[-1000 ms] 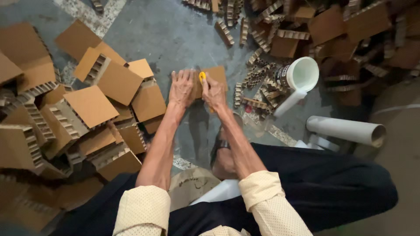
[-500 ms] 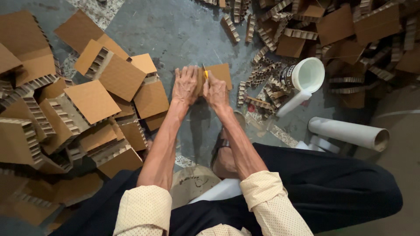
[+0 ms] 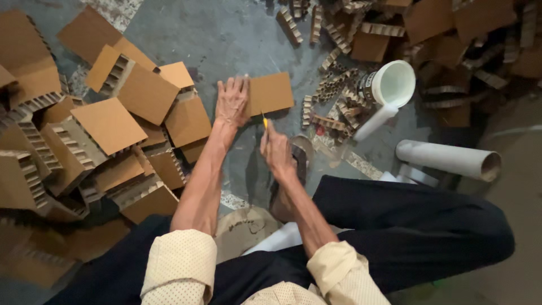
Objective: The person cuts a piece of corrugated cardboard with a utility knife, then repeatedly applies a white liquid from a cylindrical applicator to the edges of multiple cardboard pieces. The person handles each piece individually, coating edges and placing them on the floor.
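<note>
In the head view, a flat brown cardboard square (image 3: 271,93) is seen lying on the grey concrete floor (image 3: 226,34), straight ahead of the seated person. It is pressed down at its near-left edge by the left hand (image 3: 231,101), whose fingers are spread open and laid flat, nothing being gripped. The right hand (image 3: 276,149) is closed around a small yellow-handled cutter (image 3: 264,121), held just off the square's near edge and apart from it, so the blade is not seen touching the cardboard. To the left, a large heap of honeycomb cardboard blocks (image 3: 107,130) is piled, many faced with a flat brown sheet; to the upper right, narrow honeycomb strips (image 3: 333,99) and further offcuts are scattered beside a tipped white plastic bucket (image 3: 392,85) and a white cardboard tube (image 3: 449,158). Judging by these heaps, much cutting appears already done, while the square under the hand seems a piece in progress, and plenty of uncut board is left on the left.
</note>
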